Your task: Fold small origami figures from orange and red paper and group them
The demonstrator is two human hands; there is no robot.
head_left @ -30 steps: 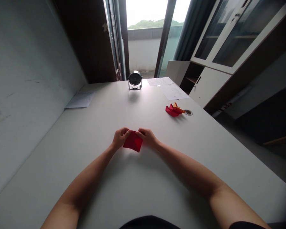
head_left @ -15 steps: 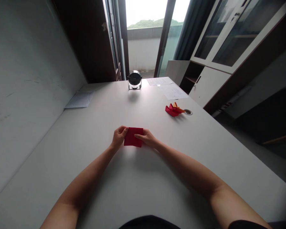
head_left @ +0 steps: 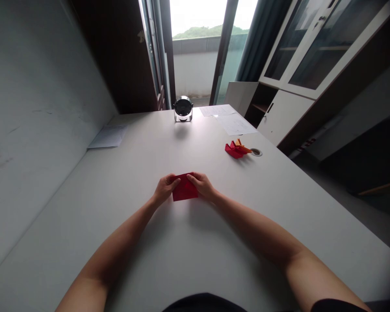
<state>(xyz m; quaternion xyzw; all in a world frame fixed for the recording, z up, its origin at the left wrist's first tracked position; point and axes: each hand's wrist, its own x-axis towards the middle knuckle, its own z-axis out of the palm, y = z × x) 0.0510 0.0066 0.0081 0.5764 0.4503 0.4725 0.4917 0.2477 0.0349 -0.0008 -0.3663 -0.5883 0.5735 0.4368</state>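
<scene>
A folded piece of red paper (head_left: 185, 190) is held between my two hands, just above the white table (head_left: 169, 151). My left hand (head_left: 165, 186) grips its left side, the thumb pressed on the near face. On the right side my right hand (head_left: 201, 184) is closed too, its thumb near the top edge. The other fingers are mostly hidden behind the paper. Farther off to the right rest folded paper shapes, red ones (head_left: 234, 150) and an orange one (head_left: 242, 146), set close together.
At the table's far end stands a round black-and-silver device (head_left: 183, 108). Printed sheets (head_left: 232, 123) lie at the back right, and a paper (head_left: 108, 136) is by the left wall. A round cable hole (head_left: 256, 152) sits near the right edge.
The red paper has turned slightly and shifted a little to the right. My right thumb has moved up from its middle towards the top edge; my left thumb now reaches farther over it.
</scene>
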